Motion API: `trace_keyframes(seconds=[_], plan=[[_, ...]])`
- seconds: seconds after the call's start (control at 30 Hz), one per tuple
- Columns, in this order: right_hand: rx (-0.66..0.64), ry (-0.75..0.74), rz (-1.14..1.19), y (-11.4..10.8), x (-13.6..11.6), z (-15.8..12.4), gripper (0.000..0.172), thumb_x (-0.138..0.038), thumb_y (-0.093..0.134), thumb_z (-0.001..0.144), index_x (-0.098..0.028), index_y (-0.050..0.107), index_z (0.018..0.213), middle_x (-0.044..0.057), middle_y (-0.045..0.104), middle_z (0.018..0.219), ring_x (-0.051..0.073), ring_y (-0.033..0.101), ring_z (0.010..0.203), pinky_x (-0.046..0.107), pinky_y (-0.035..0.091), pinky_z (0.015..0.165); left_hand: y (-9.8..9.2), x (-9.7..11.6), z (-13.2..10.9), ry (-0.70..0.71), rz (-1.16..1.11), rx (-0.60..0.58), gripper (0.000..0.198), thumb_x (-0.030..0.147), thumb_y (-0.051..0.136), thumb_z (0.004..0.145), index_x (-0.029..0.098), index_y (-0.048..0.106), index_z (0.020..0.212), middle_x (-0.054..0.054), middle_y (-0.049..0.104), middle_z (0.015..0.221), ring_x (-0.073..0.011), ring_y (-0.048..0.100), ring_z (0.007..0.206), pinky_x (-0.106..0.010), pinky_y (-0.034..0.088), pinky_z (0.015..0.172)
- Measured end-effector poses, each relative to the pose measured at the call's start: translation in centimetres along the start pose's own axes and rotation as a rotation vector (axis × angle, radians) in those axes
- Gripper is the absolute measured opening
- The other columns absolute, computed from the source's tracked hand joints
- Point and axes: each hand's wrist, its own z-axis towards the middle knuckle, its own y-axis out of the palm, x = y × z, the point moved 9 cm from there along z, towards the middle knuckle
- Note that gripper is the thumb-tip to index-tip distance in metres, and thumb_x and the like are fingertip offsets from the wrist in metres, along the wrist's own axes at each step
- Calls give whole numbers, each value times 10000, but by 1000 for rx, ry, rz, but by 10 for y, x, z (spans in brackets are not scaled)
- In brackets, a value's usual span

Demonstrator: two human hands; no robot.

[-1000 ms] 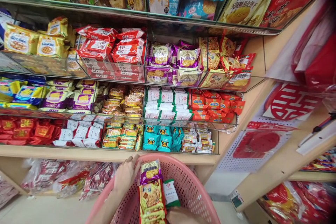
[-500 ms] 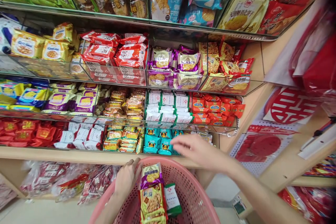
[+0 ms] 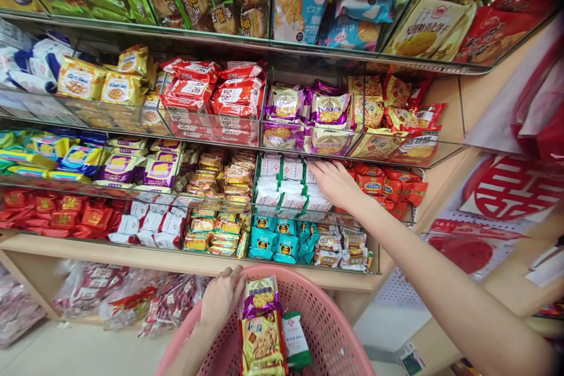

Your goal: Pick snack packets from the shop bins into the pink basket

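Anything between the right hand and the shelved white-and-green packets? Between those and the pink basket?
Nothing visible between right hand and shelved white-and-green packets; it is right at them. Down to the pink basket: the clear front panel, then teal packets and the wooden shelf edge.

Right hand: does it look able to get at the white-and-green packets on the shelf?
Probably yes: the right hand is over the right-hand end of the white-and-green packets, and nothing visible blocks it. Whether it grips one is unclear.
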Motion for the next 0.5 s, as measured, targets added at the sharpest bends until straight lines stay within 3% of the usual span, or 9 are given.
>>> trace_keyframes(seconds=[0.23,0.5], plan=[[2,56,-8,14,5,5,480,-172,301,896,-129,373,1369,166,487,1354,287,401,1228,559,225,1014,2,-2,-1,-13,-2,-9,399,361,245,950,221,547,1170,-68,659,959,-192,645,880,-267,428,697],[40,76,-60,13,3,2,510,-173,335,882,-135,322,1390,153,573,1199,273,522,1011,538,228,979,1,-2,-3,-12,-13,27,398,383,261,951,228,554,1170,-63,665,935,-185,653,818,-266,430,666]])
